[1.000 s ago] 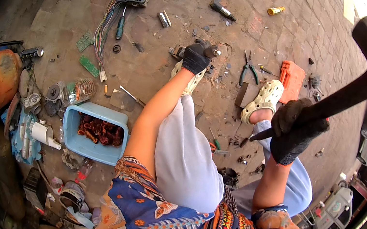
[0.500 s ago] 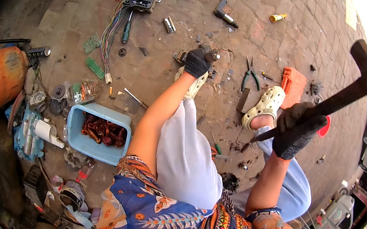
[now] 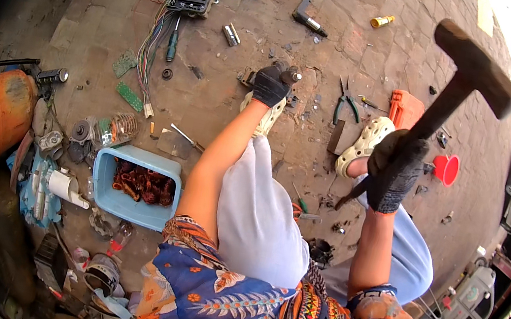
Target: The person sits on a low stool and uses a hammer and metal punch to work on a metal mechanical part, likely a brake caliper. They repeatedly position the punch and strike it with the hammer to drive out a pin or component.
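Left hand: my left hand (image 3: 272, 84), dark glove, fingers curled tight round a metal tool (image 3: 294, 76). Its round end pokes out on the glove's right side; the rest is hidden in my fist, so cannot tell where the other end sits.
Right hand: my right hand (image 3: 396, 170), gloved too, fingers wrapped firmly about a hammer (image 3: 440, 111).
Hammer: raised and tilted, head beyond and right of my right hand, well apart from the metal tool; butt of the handle shows on the near left side of my grip.
Metal part: a dark metal part (image 3: 246, 76) just left of my left hand, partly covered by it; contact cannot be told.
Clogs: pale, holed. Left clog (image 3: 267, 122) just on the near side of my left hand; right clog (image 3: 368, 142) just left of my right hand.
Between the hands: pliers (image 3: 347, 99), legs spread.
Beyond right hand: orange case (image 3: 406, 109). Right of that hand, a red cup-shaped piece (image 3: 446, 170).
Beyond left hand: dark L-shaped tool (image 3: 310, 19).
Left of left hand: black box (image 3: 191, 1) trailing coloured wires (image 3: 152, 49); green-handled screwdriver (image 3: 172, 47); green circuit board (image 3: 129, 97).
Nearer me, left of left hand: light blue tub (image 3: 133, 212) holding reddish-brown coils (image 3: 142, 184).
Ground: worn paving (image 3: 335, 57), dark scraps right of my left hand.
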Available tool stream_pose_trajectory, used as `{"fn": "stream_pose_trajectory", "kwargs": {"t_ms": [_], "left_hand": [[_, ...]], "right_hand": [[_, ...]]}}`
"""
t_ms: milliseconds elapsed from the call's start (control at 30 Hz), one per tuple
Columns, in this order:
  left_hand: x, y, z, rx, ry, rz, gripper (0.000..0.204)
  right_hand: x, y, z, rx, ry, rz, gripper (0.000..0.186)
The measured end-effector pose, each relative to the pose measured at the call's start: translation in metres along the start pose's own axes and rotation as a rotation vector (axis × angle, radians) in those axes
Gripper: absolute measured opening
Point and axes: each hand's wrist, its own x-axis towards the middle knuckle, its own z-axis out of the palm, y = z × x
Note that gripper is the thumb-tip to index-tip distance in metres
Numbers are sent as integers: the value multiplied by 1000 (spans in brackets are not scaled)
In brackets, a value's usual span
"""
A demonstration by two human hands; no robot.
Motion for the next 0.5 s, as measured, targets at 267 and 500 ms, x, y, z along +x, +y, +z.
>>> {"fn": "stream_pose_trajectory", "kwargs": {"t_ms": [267, 500], "left_hand": [[12, 40, -7, -239, 71, 32, 20], [8, 21, -5, -89, -177, -49, 29]], "right_hand": [[-22, 152, -2, -1022, -127, -522, 28], [7, 63, 29, -930, -366, -566, 14]]}}
